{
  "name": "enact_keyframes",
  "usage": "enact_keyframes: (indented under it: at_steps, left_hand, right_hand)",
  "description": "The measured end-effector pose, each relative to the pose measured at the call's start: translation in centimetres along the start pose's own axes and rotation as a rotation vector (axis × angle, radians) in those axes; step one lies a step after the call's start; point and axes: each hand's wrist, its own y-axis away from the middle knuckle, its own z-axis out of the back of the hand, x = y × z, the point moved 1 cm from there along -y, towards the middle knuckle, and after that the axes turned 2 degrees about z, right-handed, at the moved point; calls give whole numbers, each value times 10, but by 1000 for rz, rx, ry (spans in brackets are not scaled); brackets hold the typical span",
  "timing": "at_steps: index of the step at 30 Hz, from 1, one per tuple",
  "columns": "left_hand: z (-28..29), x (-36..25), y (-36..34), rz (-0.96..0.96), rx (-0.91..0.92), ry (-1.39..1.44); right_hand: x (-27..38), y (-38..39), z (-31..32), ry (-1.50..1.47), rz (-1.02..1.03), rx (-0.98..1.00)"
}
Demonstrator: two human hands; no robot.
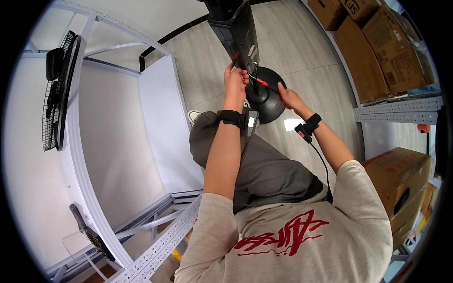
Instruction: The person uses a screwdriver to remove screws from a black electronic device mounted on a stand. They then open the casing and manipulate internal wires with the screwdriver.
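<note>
A black metal column (225, 29) stands on a round base (264, 106), with wires (253, 75) at an opening in its lower side. My left hand (234, 85) is at this opening, its fingers curled at the wires. A small red and orange connector (263, 82) hangs just right of those fingers. My right hand (290, 98) is closed beside the connector, over the base's right side; what it grips is too thin and dark to make out. Both wrists carry black strapped devices, and my bent leg in grey trousers lies below them.
White metal shelving (80, 118) runs along the left, holding dark wire-grid items (56, 94). At the right, cardboard boxes (387, 52) fill a metal rack (396, 111), and more boxes (396, 179) sit lower down. The tiled floor (302, 47) surrounds the column's base.
</note>
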Motion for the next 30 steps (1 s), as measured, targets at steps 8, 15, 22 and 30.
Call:
enact_keyframes:
  at_steps: [8,15,22,30]
  left_hand:
    - [-1,0,0,15,-21,-9]
    - [0,1,-3,6,-32,-33]
    - [-4,0,-1,12,-41,-33]
    - [0,1,0,6,-28,-11]
  right_hand:
    - [-4,11,-11,-184,90,-69]
    - [2,13,3,-245,-51,176]
    - [-2,12,0,-251,129,53]
    - [1,14,4,-281,-79,186]
